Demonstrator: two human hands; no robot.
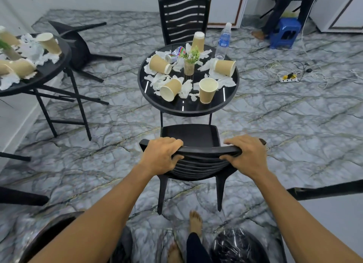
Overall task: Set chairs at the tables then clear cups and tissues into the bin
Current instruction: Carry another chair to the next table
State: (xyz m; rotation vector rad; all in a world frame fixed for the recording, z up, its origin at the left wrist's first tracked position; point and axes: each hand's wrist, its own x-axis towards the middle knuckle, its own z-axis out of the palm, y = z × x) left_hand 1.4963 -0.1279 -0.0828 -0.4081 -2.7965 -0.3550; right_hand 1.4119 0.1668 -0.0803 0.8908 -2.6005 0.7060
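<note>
1. Chair: stood upright on the floor, its back to the camera and its seat facing the round tabletop, close to the near rim.
2. Left grip: closed on the left end of the chair's top rail, fingers curled over, thumb beneath.
3. Right grip: closed on the right end of the same rail in like manner.
4. Tabletop: carried five cups, one upright, one upturned and three on their sides. They lay among crumpled tissues, with a plant, a crushed can and a bottle.
5. Second chair: upright at the far side of the tabletop.
6. Third chair: toppled on the floor beside the left tabletop, which also bore cups and tissues.
</note>
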